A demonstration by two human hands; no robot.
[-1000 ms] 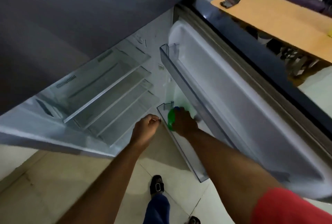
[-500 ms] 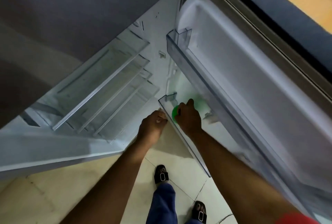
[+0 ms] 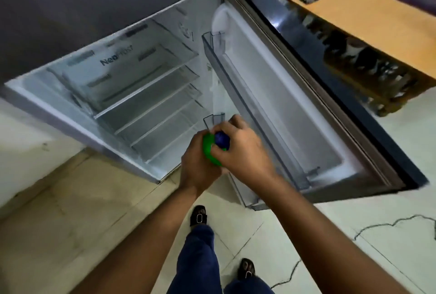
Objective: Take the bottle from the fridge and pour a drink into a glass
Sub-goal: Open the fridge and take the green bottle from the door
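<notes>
A: Head view, near field?
B: 2 hands meet: left hand and right hand both wrap the green bottle, blue cap up.
A: Its location?
B: Apparently just clear of the lower door shelf; behind, the fridge stands open.

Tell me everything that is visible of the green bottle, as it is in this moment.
Only the top of the bottle shows: a bright green, plastic-looking shoulder and a dark blue cap, still on. It is upright, in front of the open fridge door's lower shelf. The left hand and right hand both wrap it, hiding the body.
</notes>
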